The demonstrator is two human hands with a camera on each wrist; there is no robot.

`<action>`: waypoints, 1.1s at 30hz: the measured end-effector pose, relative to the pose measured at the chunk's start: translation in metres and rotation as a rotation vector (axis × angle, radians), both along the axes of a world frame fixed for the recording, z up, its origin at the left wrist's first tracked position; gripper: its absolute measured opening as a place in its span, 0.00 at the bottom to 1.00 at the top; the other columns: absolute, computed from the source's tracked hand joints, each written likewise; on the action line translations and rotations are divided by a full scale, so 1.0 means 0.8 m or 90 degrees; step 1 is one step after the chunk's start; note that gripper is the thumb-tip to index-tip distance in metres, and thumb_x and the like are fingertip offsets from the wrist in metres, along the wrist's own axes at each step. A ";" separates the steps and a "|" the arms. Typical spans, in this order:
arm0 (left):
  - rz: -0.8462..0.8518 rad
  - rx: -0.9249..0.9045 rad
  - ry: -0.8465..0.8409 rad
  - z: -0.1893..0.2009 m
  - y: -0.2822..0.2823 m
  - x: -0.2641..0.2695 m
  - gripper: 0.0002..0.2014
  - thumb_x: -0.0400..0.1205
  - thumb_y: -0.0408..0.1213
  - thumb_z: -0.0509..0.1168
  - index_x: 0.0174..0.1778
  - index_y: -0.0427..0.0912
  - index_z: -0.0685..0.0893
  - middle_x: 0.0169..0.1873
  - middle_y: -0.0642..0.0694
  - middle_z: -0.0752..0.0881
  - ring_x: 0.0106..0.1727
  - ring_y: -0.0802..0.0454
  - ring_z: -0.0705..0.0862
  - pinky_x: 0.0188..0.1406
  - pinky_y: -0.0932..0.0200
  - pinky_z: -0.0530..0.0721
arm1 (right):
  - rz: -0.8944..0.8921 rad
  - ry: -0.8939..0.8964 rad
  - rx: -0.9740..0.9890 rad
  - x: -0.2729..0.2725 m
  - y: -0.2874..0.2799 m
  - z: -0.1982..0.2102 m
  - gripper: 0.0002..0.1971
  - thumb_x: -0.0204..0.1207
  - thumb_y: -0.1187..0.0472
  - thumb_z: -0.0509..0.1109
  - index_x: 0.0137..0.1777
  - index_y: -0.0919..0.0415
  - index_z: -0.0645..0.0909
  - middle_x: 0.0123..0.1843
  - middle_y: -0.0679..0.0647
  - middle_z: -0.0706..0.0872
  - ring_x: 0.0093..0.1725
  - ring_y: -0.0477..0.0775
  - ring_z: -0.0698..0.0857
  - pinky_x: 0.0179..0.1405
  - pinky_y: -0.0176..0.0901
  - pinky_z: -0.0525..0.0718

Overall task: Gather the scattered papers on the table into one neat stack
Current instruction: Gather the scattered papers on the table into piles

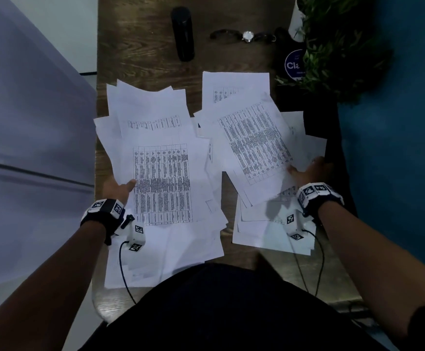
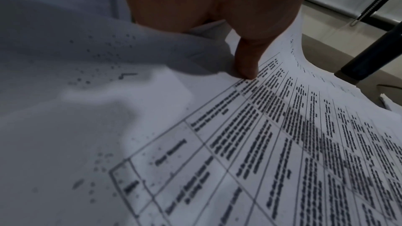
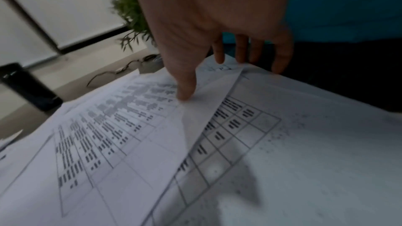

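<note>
Printed sheets lie in two loose piles on the wooden table (image 1: 143, 67). The left pile (image 1: 160, 178) fans out toward the table's left edge. My left hand (image 1: 119, 188) holds it at that edge, thumb (image 2: 245, 68) on the top printed sheet and fingers hidden under the paper. The right pile (image 1: 254, 143) lies skewed, its top sheet turned at an angle. My right hand (image 1: 307, 171) grips its right edge. The thumb (image 3: 187, 92) presses on the top sheet and the fingers (image 3: 219, 54) curl over the far edge.
A black bottle (image 1: 182, 34) lies at the far middle, with a wristwatch (image 1: 248, 36) to its right. A potted plant (image 1: 338, 46) and a round blue label (image 1: 293, 64) fill the far right corner. Dark cloth (image 1: 332, 138) borders the right pile.
</note>
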State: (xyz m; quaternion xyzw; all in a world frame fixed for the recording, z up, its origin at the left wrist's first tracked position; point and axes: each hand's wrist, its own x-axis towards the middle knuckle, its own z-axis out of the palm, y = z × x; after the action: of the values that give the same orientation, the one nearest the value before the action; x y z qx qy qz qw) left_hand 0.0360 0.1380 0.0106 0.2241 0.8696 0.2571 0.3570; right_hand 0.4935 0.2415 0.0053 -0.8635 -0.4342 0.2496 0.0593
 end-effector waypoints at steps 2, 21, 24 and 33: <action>0.002 -0.002 -0.003 -0.003 0.000 -0.003 0.32 0.79 0.35 0.71 0.76 0.28 0.67 0.74 0.31 0.73 0.73 0.34 0.74 0.71 0.47 0.71 | -0.023 0.017 -0.073 -0.003 0.004 0.005 0.54 0.65 0.43 0.81 0.83 0.62 0.55 0.83 0.68 0.56 0.82 0.72 0.60 0.78 0.67 0.64; -0.031 0.000 0.043 -0.016 -0.003 -0.011 0.27 0.77 0.39 0.73 0.70 0.33 0.76 0.66 0.33 0.81 0.67 0.33 0.80 0.66 0.42 0.78 | 0.004 0.168 -0.083 -0.040 -0.006 0.053 0.27 0.67 0.65 0.82 0.64 0.73 0.79 0.61 0.62 0.85 0.61 0.60 0.85 0.54 0.44 0.80; -0.038 -0.030 0.055 -0.002 -0.002 -0.003 0.28 0.78 0.40 0.71 0.72 0.32 0.74 0.69 0.34 0.79 0.69 0.33 0.78 0.68 0.43 0.76 | 0.178 0.233 0.007 -0.072 0.001 0.115 0.24 0.67 0.68 0.81 0.64 0.67 0.82 0.59 0.61 0.88 0.56 0.57 0.86 0.53 0.41 0.80; -0.046 -0.062 0.039 0.006 0.000 0.000 0.32 0.79 0.43 0.70 0.75 0.31 0.68 0.73 0.33 0.74 0.73 0.34 0.74 0.70 0.45 0.72 | 0.452 0.478 0.254 -0.144 -0.008 0.328 0.33 0.64 0.71 0.83 0.68 0.56 0.77 0.61 0.41 0.85 0.56 0.23 0.82 0.57 0.20 0.78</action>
State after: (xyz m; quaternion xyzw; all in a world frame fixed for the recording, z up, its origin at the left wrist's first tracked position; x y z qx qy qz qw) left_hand 0.0363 0.1377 0.0152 0.2456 0.8831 0.1940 0.3496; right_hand 0.3782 0.2355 0.2679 -0.4877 -0.6867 0.4578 0.2847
